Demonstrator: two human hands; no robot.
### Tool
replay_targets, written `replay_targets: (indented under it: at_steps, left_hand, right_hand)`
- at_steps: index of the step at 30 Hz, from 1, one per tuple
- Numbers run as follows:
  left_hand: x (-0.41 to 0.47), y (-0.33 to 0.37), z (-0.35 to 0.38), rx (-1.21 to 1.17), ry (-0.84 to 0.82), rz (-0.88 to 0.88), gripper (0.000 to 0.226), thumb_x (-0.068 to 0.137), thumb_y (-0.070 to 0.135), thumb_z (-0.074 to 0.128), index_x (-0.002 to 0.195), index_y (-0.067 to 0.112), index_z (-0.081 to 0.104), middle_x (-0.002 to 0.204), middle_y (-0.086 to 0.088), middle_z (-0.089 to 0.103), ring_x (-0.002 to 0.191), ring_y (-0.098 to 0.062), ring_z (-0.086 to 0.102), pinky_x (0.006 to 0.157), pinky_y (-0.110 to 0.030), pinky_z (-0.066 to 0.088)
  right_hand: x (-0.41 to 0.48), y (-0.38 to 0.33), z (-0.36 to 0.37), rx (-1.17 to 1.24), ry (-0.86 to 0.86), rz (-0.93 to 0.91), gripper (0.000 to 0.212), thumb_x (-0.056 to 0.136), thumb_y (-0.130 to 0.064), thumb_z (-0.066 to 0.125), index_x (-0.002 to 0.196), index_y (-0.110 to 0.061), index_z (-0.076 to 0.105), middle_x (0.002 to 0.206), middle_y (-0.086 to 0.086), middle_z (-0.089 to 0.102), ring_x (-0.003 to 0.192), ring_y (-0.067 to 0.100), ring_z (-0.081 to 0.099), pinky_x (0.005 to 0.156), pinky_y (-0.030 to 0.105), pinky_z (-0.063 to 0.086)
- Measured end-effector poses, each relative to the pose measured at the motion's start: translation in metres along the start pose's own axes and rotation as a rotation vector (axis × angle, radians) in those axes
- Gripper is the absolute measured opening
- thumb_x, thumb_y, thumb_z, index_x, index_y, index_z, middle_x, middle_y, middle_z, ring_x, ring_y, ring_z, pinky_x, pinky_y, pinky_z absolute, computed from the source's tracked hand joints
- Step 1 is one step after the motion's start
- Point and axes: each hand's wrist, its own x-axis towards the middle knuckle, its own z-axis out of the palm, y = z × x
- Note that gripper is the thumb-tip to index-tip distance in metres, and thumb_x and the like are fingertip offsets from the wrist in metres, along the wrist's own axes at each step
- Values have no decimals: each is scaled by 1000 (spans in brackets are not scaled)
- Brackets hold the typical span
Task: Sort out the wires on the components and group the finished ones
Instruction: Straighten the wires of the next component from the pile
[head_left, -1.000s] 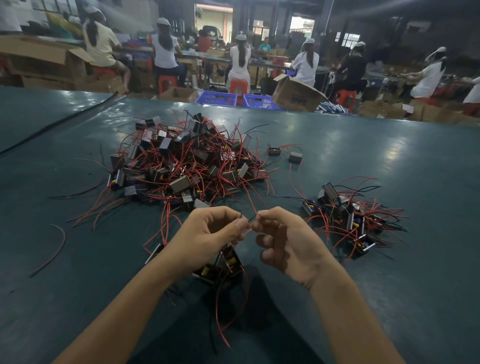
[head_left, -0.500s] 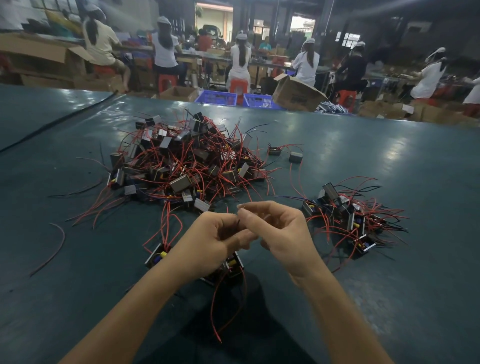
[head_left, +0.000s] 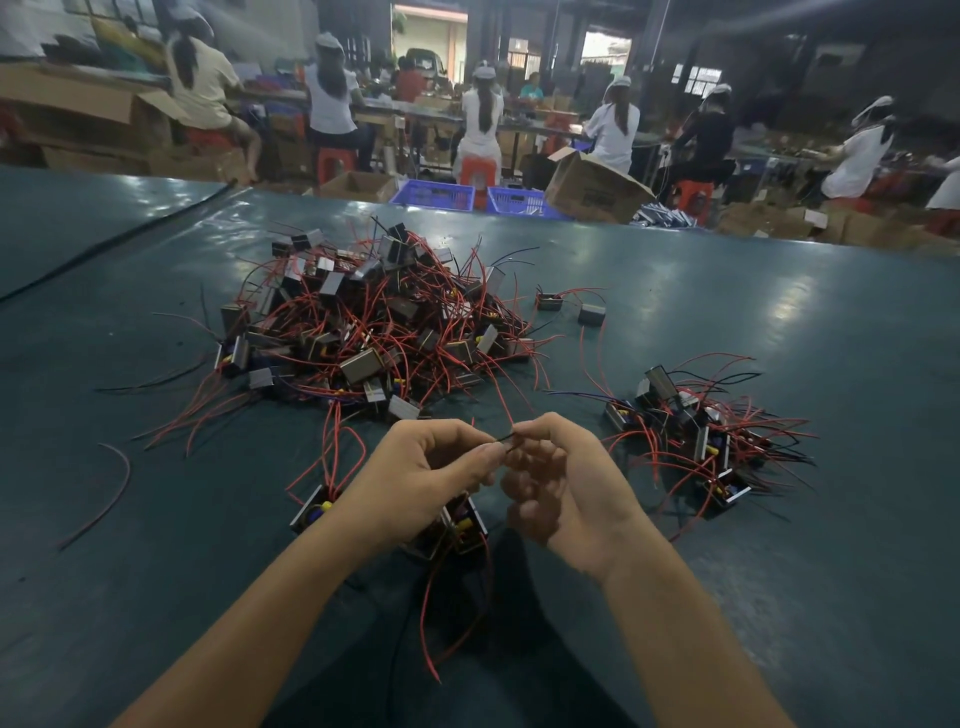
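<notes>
Left hand (head_left: 421, 478) and right hand (head_left: 566, 488) each pinch 1 dark wire (head_left: 506, 440) between curled fingers (head_left: 488, 454). Its component (head_left: 462, 525) sits just below the left hand. Advise short, even strokes, keeping red leads clear. Finished group (head_left: 696, 431) lies right on the table (head_left: 779, 571), with the unsorted pile (head_left: 374, 332) beyond.

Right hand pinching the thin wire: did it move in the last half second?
Yes. The right hand, pinching the thin dark wire, slid slightly rightward, toward the small pile of black red-wired components, which stayed put.
</notes>
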Motion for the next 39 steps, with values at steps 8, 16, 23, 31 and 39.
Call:
replay_targets:
  at_steps: [8, 16, 23, 31, 39]
  left_hand:
    - [4, -4, 1, -101, 75, -40, 16, 88, 19, 58, 80, 9, 68, 58, 7, 61, 57, -2, 54, 62, -13, 46]
    - [3, -6, 2, -166, 84, -73, 22, 80, 36, 59, 75, 16, 67, 59, 6, 58, 58, -6, 51, 64, -21, 44]
    - [2, -7, 4, -168, 232, -70, 24, 77, 41, 63, 76, 18, 72, 61, 5, 62, 59, -6, 54, 60, -16, 48]
    - [3, -7, 2, -90, 265, -22, 15, 88, 15, 67, 75, 19, 73, 59, 10, 63, 56, 1, 55, 56, -11, 44]
    - [1, -5, 5, 62, 57, 30, 20, 88, 1, 65, 75, 14, 72, 63, -3, 60, 59, -13, 49, 56, -24, 39]
  right_hand:
    - [2, 2, 2, 182, -103, 53, 16, 65, -22, 69, 74, -14, 59, 66, -4, 58, 44, 6, 43, 31, 15, 27]
    - [2, 7, 6, 252, -88, -22, 9, 73, -20, 73, 69, -16, 66, 67, -4, 58, 45, 5, 43, 31, 15, 27]
    - [11, 23, 5, -431, 295, -923, 16, 82, -13, 75, 70, -22, 71, 64, -8, 60, 51, 5, 47, 48, 16, 39]
    - [15, 17, -12, -1036, 351, -1478, 9, 86, -15, 74, 84, -6, 75, 89, 2, 60, 71, 12, 58, 54, 26, 49]
    - [9, 4, -14, -780, 62, -997, 8, 82, -9, 77, 76, -13, 74, 68, -6, 69, 62, 6, 62, 55, 12, 43]
